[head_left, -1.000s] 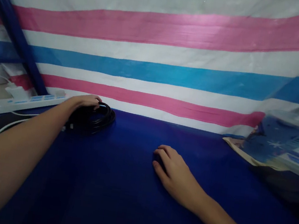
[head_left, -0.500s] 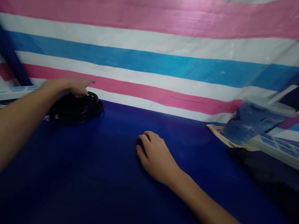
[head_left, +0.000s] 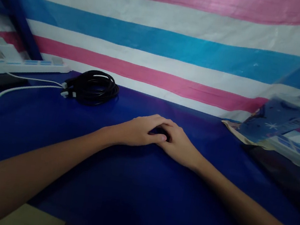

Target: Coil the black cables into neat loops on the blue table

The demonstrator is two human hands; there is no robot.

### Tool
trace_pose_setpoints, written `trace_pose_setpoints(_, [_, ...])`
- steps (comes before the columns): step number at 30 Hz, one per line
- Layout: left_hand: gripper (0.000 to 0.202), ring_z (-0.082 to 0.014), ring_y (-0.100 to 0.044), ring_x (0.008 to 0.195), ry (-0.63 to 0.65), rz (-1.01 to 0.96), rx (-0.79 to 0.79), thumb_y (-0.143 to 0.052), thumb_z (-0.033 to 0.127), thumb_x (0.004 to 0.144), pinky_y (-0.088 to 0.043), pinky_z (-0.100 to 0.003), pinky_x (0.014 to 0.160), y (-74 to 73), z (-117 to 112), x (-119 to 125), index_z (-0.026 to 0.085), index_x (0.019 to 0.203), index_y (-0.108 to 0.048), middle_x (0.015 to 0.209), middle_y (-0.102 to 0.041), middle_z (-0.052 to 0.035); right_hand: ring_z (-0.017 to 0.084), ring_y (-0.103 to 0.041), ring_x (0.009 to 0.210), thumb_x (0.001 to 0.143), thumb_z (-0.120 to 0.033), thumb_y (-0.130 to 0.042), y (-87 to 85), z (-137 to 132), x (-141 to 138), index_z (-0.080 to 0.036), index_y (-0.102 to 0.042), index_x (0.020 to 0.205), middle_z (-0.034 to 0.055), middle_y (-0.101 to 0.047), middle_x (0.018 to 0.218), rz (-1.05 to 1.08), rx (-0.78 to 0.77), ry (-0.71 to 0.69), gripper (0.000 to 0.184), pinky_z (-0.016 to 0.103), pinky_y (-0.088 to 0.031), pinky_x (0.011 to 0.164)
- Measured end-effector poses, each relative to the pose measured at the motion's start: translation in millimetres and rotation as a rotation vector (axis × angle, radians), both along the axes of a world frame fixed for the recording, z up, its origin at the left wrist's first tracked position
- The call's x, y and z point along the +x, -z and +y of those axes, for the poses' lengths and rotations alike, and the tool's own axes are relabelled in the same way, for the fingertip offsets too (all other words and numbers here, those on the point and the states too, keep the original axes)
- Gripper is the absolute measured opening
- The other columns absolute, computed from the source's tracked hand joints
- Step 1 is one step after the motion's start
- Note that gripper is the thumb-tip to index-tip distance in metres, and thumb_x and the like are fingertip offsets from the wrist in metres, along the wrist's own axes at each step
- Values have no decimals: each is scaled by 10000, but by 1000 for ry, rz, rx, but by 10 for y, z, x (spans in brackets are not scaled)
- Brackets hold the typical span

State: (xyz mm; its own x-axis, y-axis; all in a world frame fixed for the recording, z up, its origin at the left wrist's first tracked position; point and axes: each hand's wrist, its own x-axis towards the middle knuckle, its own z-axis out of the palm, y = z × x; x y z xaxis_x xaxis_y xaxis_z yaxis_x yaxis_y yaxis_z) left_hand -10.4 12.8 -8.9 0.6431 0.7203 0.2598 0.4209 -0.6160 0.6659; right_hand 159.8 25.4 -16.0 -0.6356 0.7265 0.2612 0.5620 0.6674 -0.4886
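Observation:
My right hand (head_left: 182,147) rests on the dark blue tabletop (head_left: 128,187) with its fingers loosely curved. Across its front lies my left hand (head_left: 139,130), its fingers over those of the right and its thumb stretched towards the right thumb. A dark gap shows between the two hands; whether anything sits inside it I cannot make out. Most right fingertips are hidden under the left hand. Beyond the left hand, at the back left, lies a coil of black cable (head_left: 93,88) with pale connector ends, apart from both hands.
A white power strip (head_left: 39,68) with a plugged-in adapter (head_left: 7,51) stands at the left, with white cables (head_left: 10,89) running nearby. At the right a blue-patterned plastic cup (head_left: 274,119) with a straw stands on brownish paper (head_left: 233,131). A striped sheet (head_left: 149,39) hangs behind.
My left hand has left the black cable coil and come right and nearer, onto my right hand. The view has tilted down and turned slightly; the right hand stays on the table.

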Motion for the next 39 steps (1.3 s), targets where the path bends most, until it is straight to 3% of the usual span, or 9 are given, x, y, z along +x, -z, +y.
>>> trace_pose_setpoints(3, [452, -193, -555, 1102, 71, -211, -295, -561, 422, 850, -422, -304, 906, -55, -1, -158, 179, 1228, -510, 1201, -597, -76, 175, -592, 908, 859, -321, -532, -116, -94, -53, -175, -649, 903, 51, -648, 1024, 153, -270, -103, 192, 324, -455, 786])
trace_pose_setpoints(7, [568, -170, -596, 993, 205, -228, -554, -706, 360, 751, -440, -282, 842, -77, -71, -234, 238, 1263, -493, 1085, -641, -33, 181, -568, 1016, 823, -398, -608, -206, -197, 4, -189, -676, 844, 36, -617, 1107, 120, -429, -227, 220, 324, -440, 863])
trace_pose_setpoints(10, [657, -155, -598, 906, 250, -129, -536, -725, 349, 728, -451, -283, 801, -83, -108, -252, 294, 1322, -450, 963, -640, 1, 174, -531, 1102, 770, -372, -681, -217, -230, 84, -213, -684, 858, 14, -572, 1202, 54, -443, -282, 183, 315, -413, 939])
trace_pose_setpoints(15, [670, -165, -586, 917, 297, -94, -426, -705, 216, 705, -469, -279, 762, -65, -113, -255, 306, 1322, -461, 1033, -630, -13, 152, -564, 1040, 811, -391, -642, -193, -256, 104, -245, -695, 935, -2, -621, 1108, 13, -406, -230, 198, 301, -409, 961])
trace_pose_setpoints(23, [573, -90, -551, 703, 317, -173, -612, -710, 169, 709, -446, -208, 643, -34, -77, -284, 288, 1243, -543, 785, -594, 32, 159, -474, 1176, 892, -376, -537, -219, -341, 83, -290, -677, 1033, -16, -521, 1261, -43, -405, -261, 217, 268, -403, 981])
trace_pose_setpoints(28, [558, -81, -552, 751, 339, -213, -678, -737, 148, 687, -438, -202, 690, -61, -76, -300, 279, 1203, -569, 808, -600, 42, 140, -454, 1192, 903, -378, -521, -213, -340, 74, -300, -669, 1029, -37, -495, 1282, -58, -388, -266, 209, 249, -383, 1007])
trace_pose_setpoints(39, [563, -81, -539, 713, 320, -215, -688, -724, 150, 697, -422, -203, 645, -48, -92, -290, 272, 1220, -555, 789, -587, 40, 193, -495, 1155, 891, -386, -523, -204, -362, 71, -313, -682, 1016, -4, -538, 1236, -67, -380, -223, 215, 338, -432, 976])
